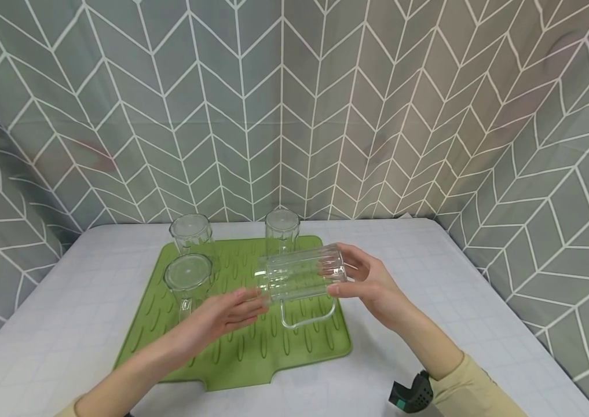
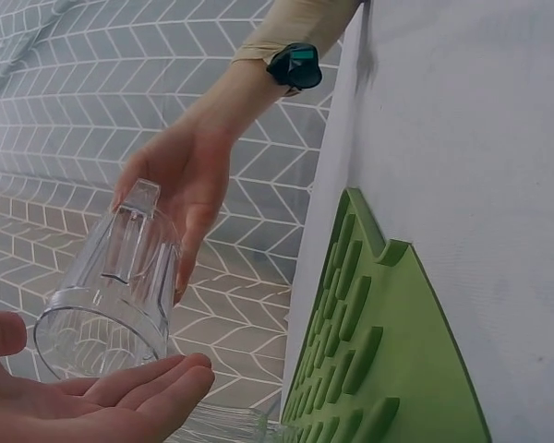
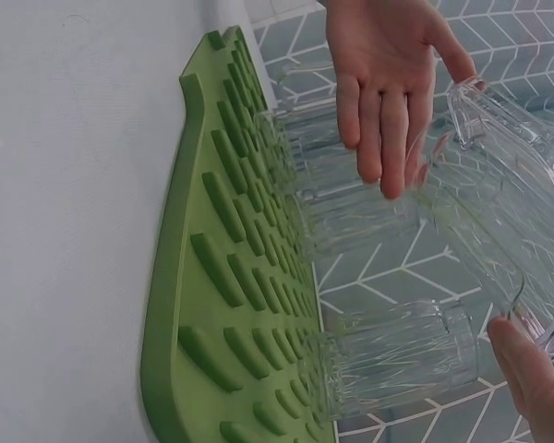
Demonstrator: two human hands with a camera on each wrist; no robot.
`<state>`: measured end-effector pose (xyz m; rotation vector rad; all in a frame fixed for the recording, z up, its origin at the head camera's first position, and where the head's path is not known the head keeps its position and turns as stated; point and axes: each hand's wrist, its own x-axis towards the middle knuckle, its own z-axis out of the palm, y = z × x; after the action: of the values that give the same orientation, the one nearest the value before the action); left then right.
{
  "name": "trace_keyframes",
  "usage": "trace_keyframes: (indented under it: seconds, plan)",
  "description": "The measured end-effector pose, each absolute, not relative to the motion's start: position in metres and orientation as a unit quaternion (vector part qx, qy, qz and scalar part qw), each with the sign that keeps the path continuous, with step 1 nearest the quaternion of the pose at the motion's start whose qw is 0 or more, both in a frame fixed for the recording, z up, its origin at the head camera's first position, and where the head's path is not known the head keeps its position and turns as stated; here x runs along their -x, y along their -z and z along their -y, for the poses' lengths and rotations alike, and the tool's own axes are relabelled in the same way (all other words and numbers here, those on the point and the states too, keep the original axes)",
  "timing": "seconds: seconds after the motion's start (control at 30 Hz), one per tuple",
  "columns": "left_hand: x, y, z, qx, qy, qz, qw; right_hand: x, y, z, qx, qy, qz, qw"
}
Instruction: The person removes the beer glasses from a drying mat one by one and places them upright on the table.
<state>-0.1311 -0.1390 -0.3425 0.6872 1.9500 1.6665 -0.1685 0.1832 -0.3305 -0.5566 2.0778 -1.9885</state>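
Note:
A clear glass mug [image 1: 304, 272] lies on its side in the air over the green drying mat [image 1: 242, 368], its handle pointing down toward the near side. My right hand [image 1: 372, 286] grips it around the base end, thumb on the near side and fingers behind. At the other end is my left hand [image 1: 229, 313], palm turned up and fingers straight, right at the mug's rim. In the left wrist view, the open mouth of the mug [image 2: 120, 286] tips down toward the left fingers [image 2: 162, 392].
Three more glass mugs stand upside down on the mat: one at back left [image 1: 190, 227], one in front of it [image 1: 188, 272], one at back right [image 1: 282, 223]. The white table [image 1: 80, 289] meets a patterned curtain [image 1: 294, 116] behind and at the sides.

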Motion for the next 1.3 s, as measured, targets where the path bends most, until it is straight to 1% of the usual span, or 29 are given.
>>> trace_keyframes:
  seconds: [0.23, 0.5, 0.8, 1.3]
  plan:
    - [0.1309, 0.3428, 0.1388, -0.242, -0.612, -0.712, 0.244, 0.1674, 0.3305, -0.1813, 0.195, 0.684, -0.694, 0.114]
    - [0.1299, 0.3414, 0.1378, -0.228, -0.623, -0.711, 0.234, 0.1670, 0.3299, -0.1820, 0.192, 0.682, -0.694, 0.127]
    - [0.1287, 0.3405, 0.1405, -0.232, -0.629, -0.708, 0.221, 0.1714, 0.3326, -0.1841, 0.198, 0.684, -0.687, 0.145]
    - [0.1317, 0.3374, 0.1441, -0.247, -0.638, -0.700, 0.203, 0.1702, 0.3331, -0.1839, 0.213, 0.694, -0.669, 0.155]
